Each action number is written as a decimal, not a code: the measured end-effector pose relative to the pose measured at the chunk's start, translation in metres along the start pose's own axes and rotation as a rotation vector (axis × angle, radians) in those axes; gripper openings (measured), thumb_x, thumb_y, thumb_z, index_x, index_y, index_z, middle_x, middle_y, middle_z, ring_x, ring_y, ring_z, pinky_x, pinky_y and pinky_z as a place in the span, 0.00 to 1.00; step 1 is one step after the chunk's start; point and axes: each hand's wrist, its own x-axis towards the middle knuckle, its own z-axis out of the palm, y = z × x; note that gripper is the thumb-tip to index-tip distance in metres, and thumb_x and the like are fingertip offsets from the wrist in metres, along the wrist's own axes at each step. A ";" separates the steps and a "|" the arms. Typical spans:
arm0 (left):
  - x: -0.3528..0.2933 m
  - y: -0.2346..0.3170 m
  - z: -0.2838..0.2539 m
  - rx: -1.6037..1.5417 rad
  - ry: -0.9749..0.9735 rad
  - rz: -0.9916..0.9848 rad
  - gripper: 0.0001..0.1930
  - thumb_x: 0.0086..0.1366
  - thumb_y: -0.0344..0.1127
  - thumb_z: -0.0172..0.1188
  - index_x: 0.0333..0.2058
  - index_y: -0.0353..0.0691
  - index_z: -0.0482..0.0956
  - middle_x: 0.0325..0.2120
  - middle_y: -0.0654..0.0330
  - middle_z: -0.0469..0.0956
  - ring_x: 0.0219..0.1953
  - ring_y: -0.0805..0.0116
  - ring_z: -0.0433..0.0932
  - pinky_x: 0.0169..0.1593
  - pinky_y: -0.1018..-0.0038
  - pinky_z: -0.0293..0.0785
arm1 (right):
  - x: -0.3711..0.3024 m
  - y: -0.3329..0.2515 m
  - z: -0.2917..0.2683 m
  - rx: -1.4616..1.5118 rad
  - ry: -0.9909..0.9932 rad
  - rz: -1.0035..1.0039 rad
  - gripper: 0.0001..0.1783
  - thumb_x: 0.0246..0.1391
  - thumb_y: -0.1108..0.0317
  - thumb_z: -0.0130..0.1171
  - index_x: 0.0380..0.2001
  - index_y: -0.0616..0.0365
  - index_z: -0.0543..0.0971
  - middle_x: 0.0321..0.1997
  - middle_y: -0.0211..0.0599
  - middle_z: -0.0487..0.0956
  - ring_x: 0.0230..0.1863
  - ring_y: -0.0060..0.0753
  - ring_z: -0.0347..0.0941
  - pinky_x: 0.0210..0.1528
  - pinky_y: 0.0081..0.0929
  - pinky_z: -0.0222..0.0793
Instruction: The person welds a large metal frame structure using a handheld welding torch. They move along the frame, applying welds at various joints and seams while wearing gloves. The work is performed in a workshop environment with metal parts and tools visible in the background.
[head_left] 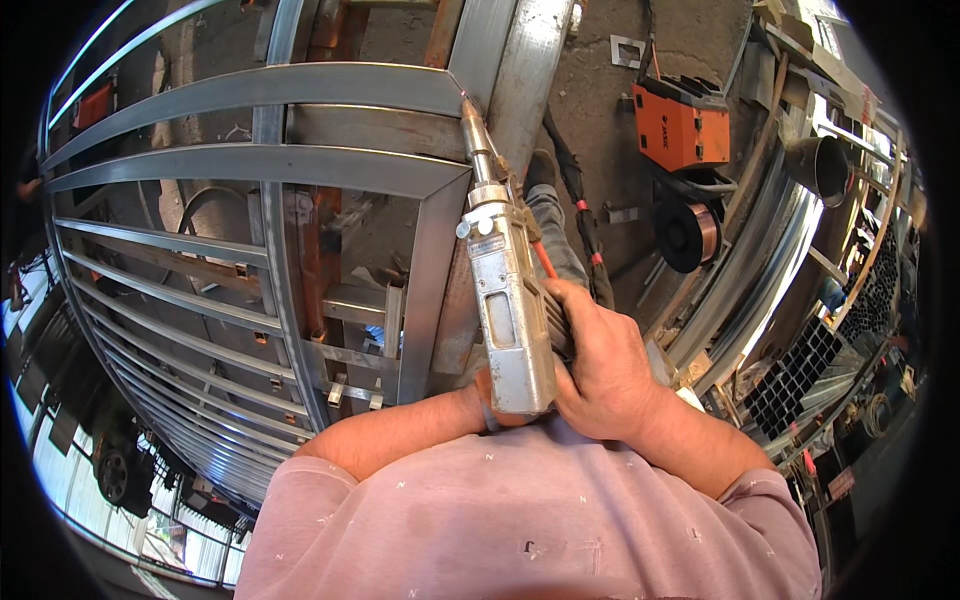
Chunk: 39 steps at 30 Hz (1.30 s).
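Tool point(508, 325) | right fingers point(570, 298) gripping its right side | left fingers hidden, cannot tell

One silver handheld welding gun point(512, 345), bearing two round silver knobs point(463, 229) and one copper-coloured tip point(471, 108). Two bare forearms point(400, 432); one right hand point(608, 365) in clear view. One orange welding machine point(683, 130), one black wire spool point(683, 237), one square-holed metal plate point(615, 52). Two red bands point(582, 205) on one dark hose point(589, 233). Many steel tubes point(370, 85) (bunched too tightly leftward to count).
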 end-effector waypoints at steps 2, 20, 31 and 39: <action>-0.004 0.006 -0.002 0.038 -0.008 0.012 0.30 0.79 0.37 0.66 0.75 0.44 0.67 0.71 0.55 0.71 0.73 0.63 0.71 0.75 0.65 0.72 | 0.001 -0.003 0.001 -0.015 0.015 0.016 0.33 0.56 0.71 0.69 0.64 0.64 0.70 0.44 0.60 0.84 0.44 0.66 0.85 0.46 0.54 0.80; -0.007 -0.044 -0.005 -0.345 -0.111 0.001 0.25 0.86 0.41 0.53 0.75 0.45 0.61 0.68 0.58 0.69 0.71 0.65 0.73 0.75 0.63 0.76 | 0.003 -0.017 0.003 0.005 0.075 0.062 0.29 0.54 0.68 0.71 0.58 0.63 0.75 0.37 0.55 0.86 0.37 0.62 0.87 0.41 0.51 0.81; -0.008 -0.036 -0.003 0.686 -0.070 0.241 0.27 0.81 0.41 0.63 0.73 0.47 0.66 0.67 0.59 0.71 0.70 0.64 0.73 0.75 0.63 0.74 | 0.001 -0.016 0.001 0.029 0.074 0.056 0.29 0.53 0.68 0.70 0.58 0.63 0.76 0.36 0.55 0.86 0.36 0.62 0.86 0.40 0.50 0.81; -0.009 -0.040 0.000 0.250 -0.073 0.104 0.26 0.83 0.38 0.60 0.73 0.45 0.66 0.67 0.57 0.72 0.70 0.63 0.73 0.76 0.63 0.73 | -0.003 -0.015 0.001 0.037 0.072 0.057 0.29 0.54 0.67 0.70 0.58 0.63 0.75 0.36 0.56 0.86 0.37 0.63 0.87 0.41 0.51 0.82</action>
